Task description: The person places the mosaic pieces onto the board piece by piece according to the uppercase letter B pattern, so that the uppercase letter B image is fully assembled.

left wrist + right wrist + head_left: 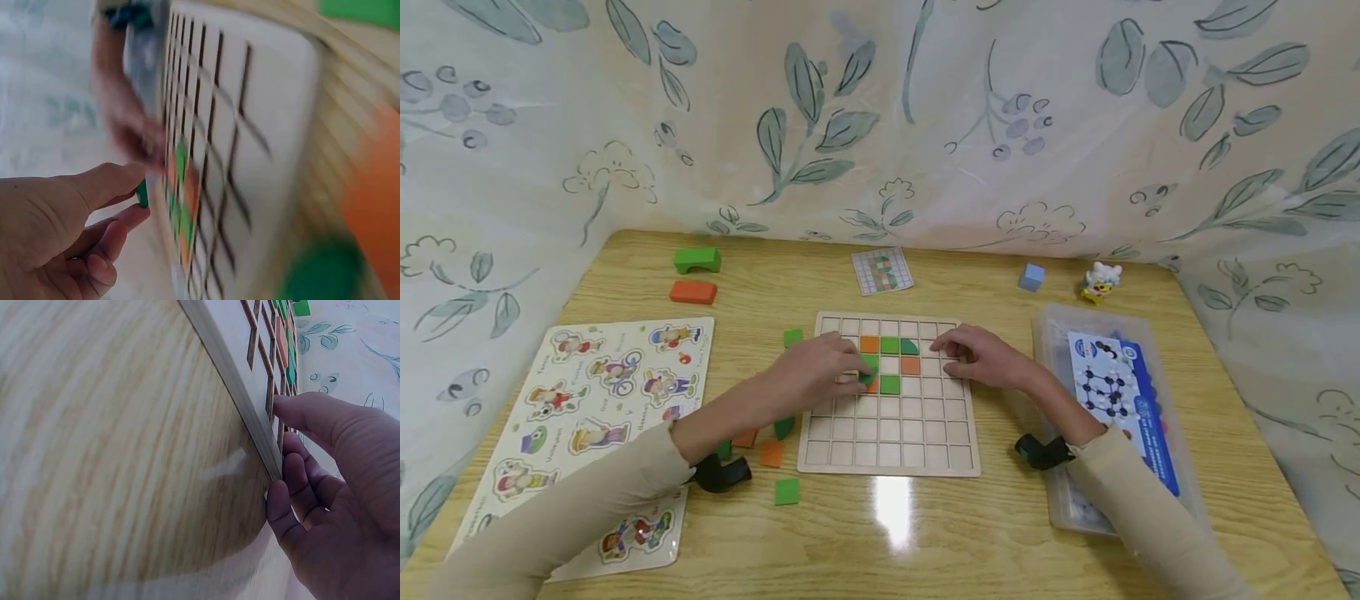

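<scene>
A pale wooden grid board [891,457] lies flat on the table, several of its upper squares filled with orange and green tiles. My left hand [808,371] is over the board's upper left part. Between its thumb and fingertip it pinches a small dark green piece [142,194], seen mostly edge-on in the left wrist view. My right hand [988,357] rests at the board's right edge, fingers loosely bent and touching the grid. In the right wrist view, the thumb [312,415] lies on the board's face, another fingertip right at its side.
Loose tiles, including an orange square [771,454] and a green square [787,492], lie left of the board. A pattern card [883,271] is behind it. A character puzzle board [591,400] lies left; a plastic box [1067,500] stands right. Blocks and a figurine [1101,282] sit farther back.
</scene>
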A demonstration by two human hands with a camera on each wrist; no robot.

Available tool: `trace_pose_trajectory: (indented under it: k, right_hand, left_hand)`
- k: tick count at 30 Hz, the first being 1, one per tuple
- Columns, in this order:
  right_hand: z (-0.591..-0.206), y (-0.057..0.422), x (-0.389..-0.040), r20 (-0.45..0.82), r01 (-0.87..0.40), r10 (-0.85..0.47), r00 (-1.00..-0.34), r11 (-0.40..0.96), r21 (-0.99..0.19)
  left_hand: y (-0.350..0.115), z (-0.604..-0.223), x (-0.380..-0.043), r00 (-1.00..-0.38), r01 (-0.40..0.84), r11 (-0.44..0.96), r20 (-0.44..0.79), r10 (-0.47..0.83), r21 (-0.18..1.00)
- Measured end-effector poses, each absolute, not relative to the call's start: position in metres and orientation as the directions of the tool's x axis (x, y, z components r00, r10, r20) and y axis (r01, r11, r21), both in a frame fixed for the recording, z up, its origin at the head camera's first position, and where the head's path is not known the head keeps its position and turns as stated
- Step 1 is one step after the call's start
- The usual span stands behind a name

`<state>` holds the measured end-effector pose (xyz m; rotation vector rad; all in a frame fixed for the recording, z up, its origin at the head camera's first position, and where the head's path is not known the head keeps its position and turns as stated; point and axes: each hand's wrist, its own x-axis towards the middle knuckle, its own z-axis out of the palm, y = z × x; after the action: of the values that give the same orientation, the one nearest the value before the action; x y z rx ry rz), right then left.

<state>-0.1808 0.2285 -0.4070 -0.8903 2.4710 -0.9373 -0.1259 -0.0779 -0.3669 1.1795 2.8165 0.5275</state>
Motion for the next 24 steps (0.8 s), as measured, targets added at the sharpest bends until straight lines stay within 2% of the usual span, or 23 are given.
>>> trace_pose_trajectory:
  k: [3,6,14,18,24]
  right_hand:
    - [-0.408,0.230,-0.182,-0.097,-0.433,-0.664,-0.742,0.584,-0.686]
    - [-0.408,0.230,-0.182,-0.096,-0.433,-0.665,-0.741,0.583,-0.687]
    - [-0.405,0.228,-0.183,-0.100,-0.442,-0.666,-0.739,0.591,-0.675]
    - [-0.404,0.229,-0.183,-0.097,-0.445,-0.667,-0.739,0.590,-0.674]
    - [-0.406,0.230,-0.182,-0.112,-0.424,-0.657,-0.746,0.597,-0.681]
  left_hand:
    - [-0.048,-0.374,-0.128,-0.648,0.735,0.598,0.069,0.759,0.319]
    - [-0.028,-0.379,-0.130,-0.617,0.754,0.577,0.038,0.786,0.315]
    - [-0.016,-0.383,-0.135,-0.589,0.778,0.563,0.011,0.808,0.281]
    - [-0.016,-0.385,-0.135,-0.571,0.797,0.540,0.046,0.820,0.270]
    - [-0.014,-0.386,-0.134,-0.519,0.849,0.492,0.129,0.845,0.190]
